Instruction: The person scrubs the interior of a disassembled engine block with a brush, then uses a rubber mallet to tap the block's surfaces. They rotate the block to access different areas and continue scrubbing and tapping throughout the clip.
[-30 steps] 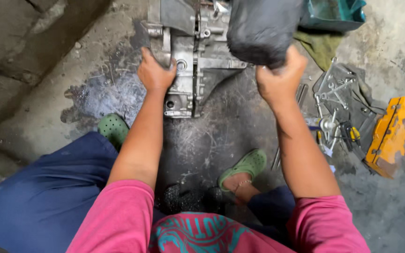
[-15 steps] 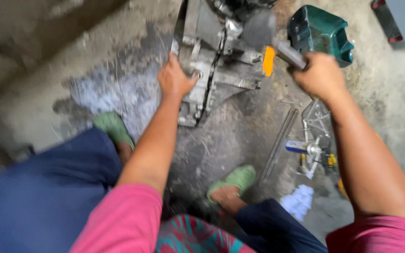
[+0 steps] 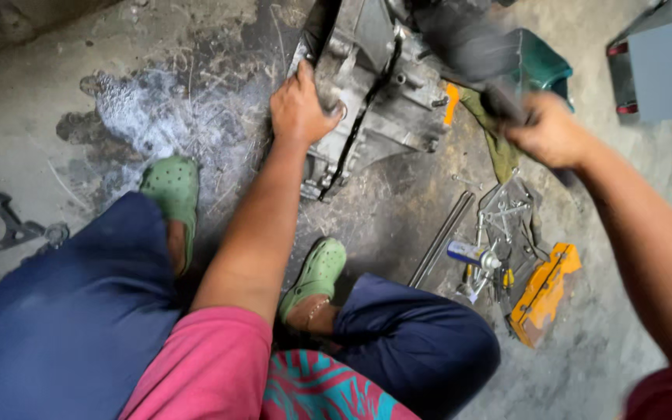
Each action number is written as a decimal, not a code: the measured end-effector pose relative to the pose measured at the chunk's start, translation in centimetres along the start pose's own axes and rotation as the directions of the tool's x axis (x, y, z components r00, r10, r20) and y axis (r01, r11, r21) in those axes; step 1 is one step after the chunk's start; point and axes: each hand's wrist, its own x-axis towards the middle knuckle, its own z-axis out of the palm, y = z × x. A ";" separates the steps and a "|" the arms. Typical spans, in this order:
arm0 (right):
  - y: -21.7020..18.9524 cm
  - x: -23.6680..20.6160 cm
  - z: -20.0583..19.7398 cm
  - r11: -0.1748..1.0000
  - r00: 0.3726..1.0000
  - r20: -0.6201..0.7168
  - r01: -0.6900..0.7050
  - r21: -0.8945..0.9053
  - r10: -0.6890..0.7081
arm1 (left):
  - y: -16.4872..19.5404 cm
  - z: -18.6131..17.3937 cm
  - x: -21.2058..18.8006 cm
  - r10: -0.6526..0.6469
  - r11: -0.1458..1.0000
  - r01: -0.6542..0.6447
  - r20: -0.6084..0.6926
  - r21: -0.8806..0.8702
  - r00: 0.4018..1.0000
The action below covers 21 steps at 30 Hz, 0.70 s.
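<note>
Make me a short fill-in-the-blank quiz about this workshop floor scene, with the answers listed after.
1. The left hand presses on the grey metal ____ casing.
2. The right hand grips a blurred dark ____.
3. Both clogs are ____ in colour.
4. The orange case lies on the person's ____ side.

Answers: gearbox; hammer; green; right
</note>
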 end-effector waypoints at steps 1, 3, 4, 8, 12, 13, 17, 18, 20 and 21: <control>1.2 0.9 -0.3 0.973 0.946 0.236 -0.229 -0.003 0.223 | 0.4 0.1 0.0 0.014 1.000 -0.014 -0.023 0.012 1.000; 1.2 2.4 -1.9 0.965 0.980 0.176 -0.041 -0.259 0.089 | 0.9 0.1 0.0 0.052 0.999 -0.051 -0.025 0.016 0.998; 0.1 2.7 -3.1 0.925 0.982 0.186 0.031 -0.377 0.043 | 1.0 0.0 0.0 0.060 0.998 -0.060 0.009 0.014 0.998; -10.5 1.1 -10.4 0.918 0.999 0.015 0.044 -0.395 -0.042 | 0.8 -0.3 0.5 0.079 0.997 -0.079 0.045 -0.005 0.996; -17.0 -1.4 -15.2 0.937 0.950 -0.272 0.053 -0.345 -0.154 | -0.1 -1.1 1.6 0.102 0.995 -0.101 -0.040 0.012 0.994; -16.4 -1.5 -15.1 0.952 0.936 -0.258 0.173 -0.253 -0.239 | -0.3 -1.2 1.7 0.109 0.994 -0.109 -0.036 0.014 0.993; -6.6 0.4 -10.3 0.799 0.804 -0.282 0.578 0.165 -0.524 | -0.4 -1.1 1.6 0.040 0.999 -0.041 0.060 0.024 0.997; -3.8 1.2 -8.6 0.831 0.850 -0.258 0.514 0.211 -0.460 | -0.4 -1.0 1.6 0.029 0.999 -0.031 0.077 0.022 0.997; 0.8 2.7 -4.3 0.948 0.975 -0.137 0.207 0.242 -0.177 | -0.1 -0.8 1.2 0.020 1.000 -0.021 0.077 0.014 0.997; 1.8 2.9 -3.1 0.990 0.989 0.047 0.139 0.034 -0.141 | -0.2 -0.9 1.1 0.031 0.999 -0.032 0.056 0.014 0.998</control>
